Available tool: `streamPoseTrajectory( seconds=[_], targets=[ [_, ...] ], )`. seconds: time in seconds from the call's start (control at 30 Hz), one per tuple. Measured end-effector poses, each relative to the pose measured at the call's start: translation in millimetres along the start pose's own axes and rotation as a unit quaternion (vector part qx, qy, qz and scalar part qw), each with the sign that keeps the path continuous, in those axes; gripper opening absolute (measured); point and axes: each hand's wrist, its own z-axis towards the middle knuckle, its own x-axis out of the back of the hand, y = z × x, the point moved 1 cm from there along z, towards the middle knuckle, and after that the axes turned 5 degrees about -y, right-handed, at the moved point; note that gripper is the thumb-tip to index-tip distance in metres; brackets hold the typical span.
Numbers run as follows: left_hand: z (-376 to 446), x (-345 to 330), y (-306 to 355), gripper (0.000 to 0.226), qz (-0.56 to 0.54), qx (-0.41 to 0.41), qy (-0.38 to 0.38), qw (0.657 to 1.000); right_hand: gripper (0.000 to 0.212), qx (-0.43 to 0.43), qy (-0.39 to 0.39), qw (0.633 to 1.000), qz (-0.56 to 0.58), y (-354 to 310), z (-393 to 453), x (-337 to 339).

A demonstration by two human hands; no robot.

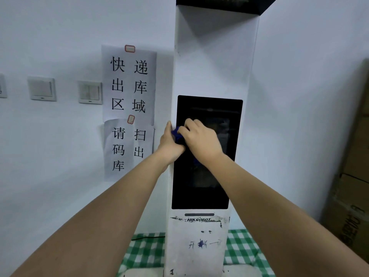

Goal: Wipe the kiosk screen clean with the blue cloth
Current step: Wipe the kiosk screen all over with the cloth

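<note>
A tall white kiosk stands before me with a dark screen in its middle. The blue cloth is bunched against the screen's upper left edge. My right hand presses on the cloth, fingers curled over it. My left hand lies just left of it at the kiosk's left edge, its thumb and fingers touching the cloth. Most of the cloth is hidden between the two hands.
Paper signs with large characters hang on the wall left of the kiosk, beside light switches. A green checked tablecloth lies under the kiosk's base. Cardboard boxes are stacked at the right edge.
</note>
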Motion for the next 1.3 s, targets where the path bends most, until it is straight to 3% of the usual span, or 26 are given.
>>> streamPoseTrajectory(
  seconds=[0.07, 0.27, 0.43, 0.5, 0.6, 0.67, 0.73, 0.93, 1.13, 1.2, 1.3],
  targets=[
    [-4, 0, 0, 0.093, 0.001, 0.003, -0.003, 1.000, 0.031, 0.002, 0.013, 1.000, -0.009, 12, 2, 5],
    [-5, -6, 0, 0.096, -0.009, 0.013, 0.004, 1.000, 0.037, -0.114, 0.056, 0.992, 0.003, 17, 19, 10],
    [-4, -8, -4, 0.098, 0.001, 0.021, 0.009, 1.000, 0.035, 0.021, -0.020, 1.000, 0.007, 0, -10, -3],
    [-6, -8, -4, 0.097, 0.002, 0.019, 0.006, 1.000, 0.030, 0.031, -0.020, 0.999, -0.006, 12, -12, 1],
    [-9, -8, -2, 0.094, -0.009, 0.020, -0.003, 1.000, 0.016, -0.077, 0.052, 0.996, 0.010, 39, -1, 10],
    [-8, -8, -1, 0.095, -0.012, 0.021, -0.005, 1.000, 0.022, -0.152, 0.078, 0.985, 0.030, 45, 6, 13],
    [-8, -9, 0, 0.095, -0.008, 0.024, 0.001, 1.000, 0.027, -0.169, 0.071, 0.983, 0.031, 34, 7, 10],
    [-8, -10, 0, 0.097, 0.002, 0.030, 0.003, 1.000, 0.036, -0.013, -0.003, 1.000, 0.013, 24, -16, -2],
    [-7, -9, -1, 0.098, 0.007, 0.033, -0.005, 0.999, 0.024, -0.224, 0.083, 0.968, 0.074, 46, -4, 5],
    [-6, -9, -1, 0.099, 0.007, 0.031, -0.004, 1.000, 0.025, -0.254, 0.085, 0.959, 0.094, 36, -1, 4],
    [-5, -9, -1, 0.098, 0.011, 0.027, 0.002, 1.000, 0.030, -0.143, 0.058, 0.986, 0.068, 22, -10, -4]
  ],
)
